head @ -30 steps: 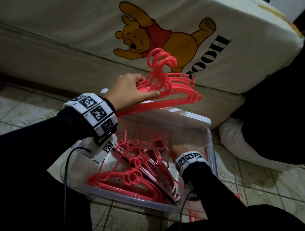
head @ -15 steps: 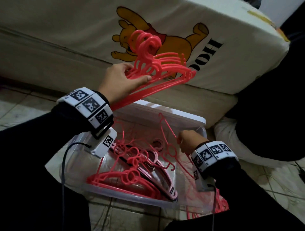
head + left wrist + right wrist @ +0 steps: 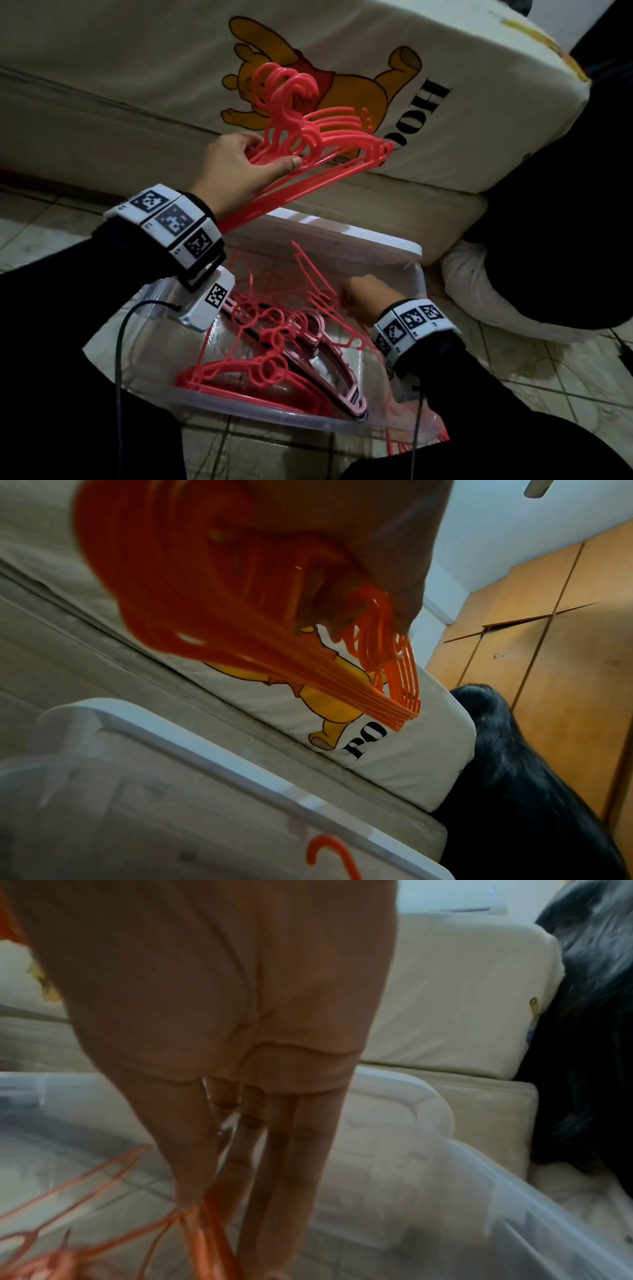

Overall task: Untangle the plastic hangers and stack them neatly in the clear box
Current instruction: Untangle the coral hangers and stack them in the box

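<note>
Left hand [image 3: 236,171] grips aligned coral hanger bundle [image 3: 322,144] above clear box [image 3: 416,274]; right hand [image 3: 363,294] fingers pinch tangled hanger [image 3: 318,274] inside; sorting underway; next: free it, add to bundle.

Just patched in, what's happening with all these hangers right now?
The left hand holds an aligned bundle of pink hangers up above the clear box. The right hand is down inside the box, fingers on a loose hanger among the tangled pile lying there. Sorting is underway, not finished.
</note>
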A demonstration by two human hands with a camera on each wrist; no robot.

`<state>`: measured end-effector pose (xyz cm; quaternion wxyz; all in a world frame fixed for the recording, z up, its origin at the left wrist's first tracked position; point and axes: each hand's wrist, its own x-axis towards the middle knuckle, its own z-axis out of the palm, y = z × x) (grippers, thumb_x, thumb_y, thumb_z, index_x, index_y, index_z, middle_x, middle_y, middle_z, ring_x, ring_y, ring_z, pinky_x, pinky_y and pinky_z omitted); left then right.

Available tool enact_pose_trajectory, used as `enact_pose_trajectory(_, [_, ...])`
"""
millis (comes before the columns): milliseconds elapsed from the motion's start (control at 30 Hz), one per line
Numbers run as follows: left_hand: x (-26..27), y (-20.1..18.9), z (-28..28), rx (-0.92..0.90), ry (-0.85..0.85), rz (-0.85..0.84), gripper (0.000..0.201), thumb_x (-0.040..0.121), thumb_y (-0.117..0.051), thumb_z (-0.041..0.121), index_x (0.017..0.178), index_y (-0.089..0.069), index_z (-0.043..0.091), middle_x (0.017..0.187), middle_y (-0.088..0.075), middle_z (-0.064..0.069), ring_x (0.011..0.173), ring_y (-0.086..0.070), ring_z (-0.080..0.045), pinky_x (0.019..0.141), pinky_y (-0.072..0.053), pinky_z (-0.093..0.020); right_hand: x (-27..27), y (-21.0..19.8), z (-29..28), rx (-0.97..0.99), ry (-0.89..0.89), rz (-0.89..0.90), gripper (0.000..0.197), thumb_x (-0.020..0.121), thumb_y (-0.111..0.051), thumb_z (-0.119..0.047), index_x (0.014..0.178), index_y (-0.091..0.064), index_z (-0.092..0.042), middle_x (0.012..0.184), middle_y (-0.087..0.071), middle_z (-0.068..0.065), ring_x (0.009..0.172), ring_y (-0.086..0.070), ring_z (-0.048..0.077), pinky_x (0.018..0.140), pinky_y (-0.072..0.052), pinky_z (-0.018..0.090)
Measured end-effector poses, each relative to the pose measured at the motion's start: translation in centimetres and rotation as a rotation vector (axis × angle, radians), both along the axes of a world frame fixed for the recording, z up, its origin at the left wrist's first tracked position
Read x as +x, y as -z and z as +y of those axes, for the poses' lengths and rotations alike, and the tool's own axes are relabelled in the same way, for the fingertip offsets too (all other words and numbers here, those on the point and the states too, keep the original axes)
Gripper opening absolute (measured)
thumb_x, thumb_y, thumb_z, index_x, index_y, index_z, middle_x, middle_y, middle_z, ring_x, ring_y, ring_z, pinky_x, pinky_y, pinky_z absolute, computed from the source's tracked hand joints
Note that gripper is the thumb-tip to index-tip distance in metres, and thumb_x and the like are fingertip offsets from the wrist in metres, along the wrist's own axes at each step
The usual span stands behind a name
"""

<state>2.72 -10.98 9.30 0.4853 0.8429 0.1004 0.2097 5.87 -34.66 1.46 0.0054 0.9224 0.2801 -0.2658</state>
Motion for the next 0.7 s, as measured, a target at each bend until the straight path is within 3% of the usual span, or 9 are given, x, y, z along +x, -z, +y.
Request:
enact_pose_trajectory(133, [0.0,0.0,0.3,-0.004,0.01,0.011,0.031,0.071,-0.071,0.059,0.084,-0.062,0.032,0.088,-0.067,0.012,0.083,-0.064,0.0,0.074,-0.049,-0.022,0.4,-1.3,0.1,0.07,-0.041,-0.015,0.011,0.083,-0.059,-0.01,0.091,-0.063,-0.015,0.098,-0.066,0.008,0.093,-0.062,0.027,0.08,-0.049,0.033])
enact_pose_trajectory(233, [0.0,-0.1,0.6,-0.007,0.001,0.011,0.031,0.071,-0.072,0.058,0.085,-0.061,0.032,0.088,-0.065,0.014,0.083,-0.062,0.002,0.072,-0.047,-0.019,0.3,-2.2,0.0,0.122,-0.077,-0.001,0.015,0.082,-0.059,-0.005,0.082,-0.06,-0.02,0.083,-0.066,-0.001,0.085,-0.063,0.019,0.07,-0.042,0.022])
enact_pose_trajectory(367, [0.1,-0.2,1.0,0.016,0.01,0.031,0.035,0.07,-0.072,0.058,0.088,-0.063,0.03,0.087,-0.065,0.015,0.082,-0.062,0.002,0.068,-0.045,-0.018,-0.8,-2.7,0.4,0.159,-0.184,-0.013,0.015,0.079,-0.068,-0.007,0.091,-0.063,-0.014,0.084,-0.053,-0.006,0.075,-0.05,0.01,0.065,-0.03,0.014])
enact_pose_trajectory(467, [0.0,-0.1,1.3,0.045,0.051,0.085,0.037,0.069,-0.071,0.061,0.086,-0.063,0.03,0.085,-0.066,0.013,0.079,-0.062,0.001,0.064,-0.044,-0.018,-1.9,-2.9,1.2,0.146,-0.282,-0.066,0.013,0.084,-0.062,-0.013,0.096,-0.061,-0.016,0.09,-0.058,-0.002,0.078,-0.053,0.016,0.066,-0.034,0.023])
enact_pose_trajectory(533, [0.0,0.1,1.3,0.057,0.072,0.105,0.044,0.066,-0.071,0.064,0.089,-0.066,0.026,0.085,-0.068,0.009,0.078,-0.064,-0.002,0.065,-0.045,-0.02,-2.6,-3.1,1.6,0.131,-0.362,-0.197,0.006,0.09,-0.055,-0.018,0.094,-0.058,-0.02,0.092,-0.061,0.002,0.083,-0.06,0.025,0.062,-0.036,0.029])
enact_pose_trajectory(700, [0.0,0.2,1.2,0.08,0.097,0.117,0.056,0.055,-0.066,0.074,0.083,-0.066,0.025,0.082,-0.068,0.007,0.078,-0.064,-0.006,0.071,-0.05,-0.028,-3.3,-4.7,2.2,0.102,-0.455,-0.546,0.013,0.094,-0.047,-0.018,0.101,-0.058,-0.018,0.093,-0.062,0.001,0.083,-0.063,0.027,0.056,-0.03,0.033])
